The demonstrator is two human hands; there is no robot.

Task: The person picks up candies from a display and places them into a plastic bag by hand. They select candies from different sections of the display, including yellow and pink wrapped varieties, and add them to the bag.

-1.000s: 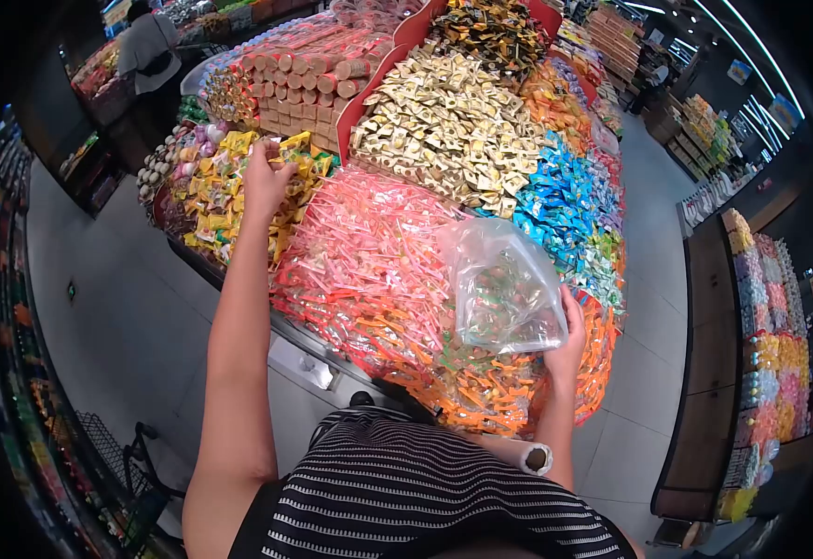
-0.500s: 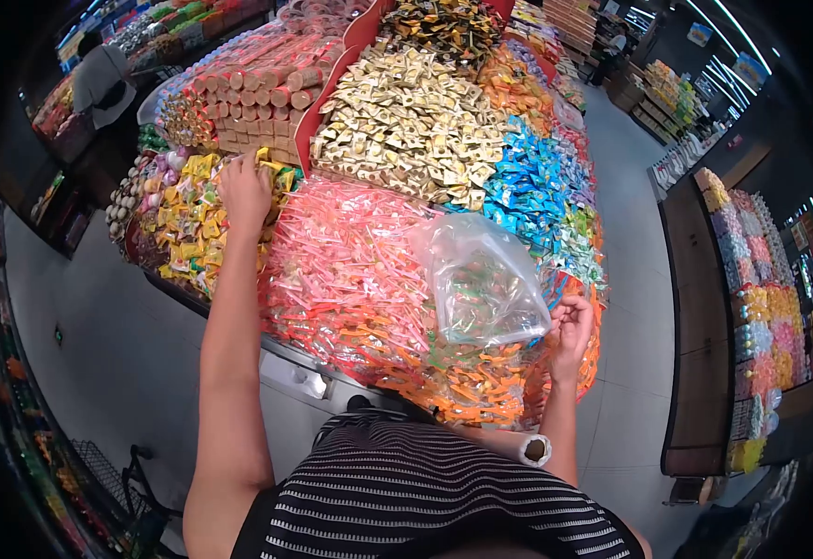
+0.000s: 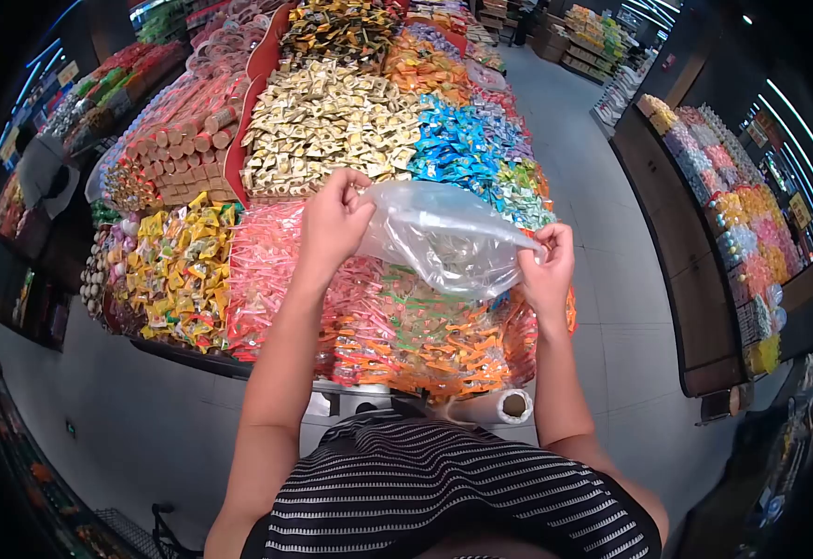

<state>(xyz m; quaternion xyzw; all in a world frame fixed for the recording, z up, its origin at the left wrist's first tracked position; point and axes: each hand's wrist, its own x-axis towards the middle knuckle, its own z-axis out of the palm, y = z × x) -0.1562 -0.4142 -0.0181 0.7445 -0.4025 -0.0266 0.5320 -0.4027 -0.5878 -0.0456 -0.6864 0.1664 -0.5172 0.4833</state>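
A clear plastic bag (image 3: pixel 444 244) is stretched between my two hands, above the heaped wrapped candies. My left hand (image 3: pixel 334 222) has its fingers closed on the bag's left end. The right end is pinched in my right hand (image 3: pixel 548 261). Pink stick candies (image 3: pixel 266 265) lie beneath and to the left of the bag, and orange-wrapped ones (image 3: pixel 444 363) nearer to me. Yellow-wrapped candies (image 3: pixel 183 279) fill the left part of the display. Beyond the bag are cream-coloured packets (image 3: pixel 322 121) and blue ones (image 3: pixel 457 140).
A roll of plastic bags (image 3: pixel 509 407) sits at the display's near edge. Red dividers (image 3: pixel 236 158) stand at the left. Across the grey floor (image 3: pixel 602 279), another candy shelf (image 3: pixel 732 233) runs along the right. A person (image 3: pixel 47 177) is at the far left.
My left hand has left the yellow candies and moved right to grip the bag. My right hand has risen and taken the bag's right end. The view has shifted to the right.
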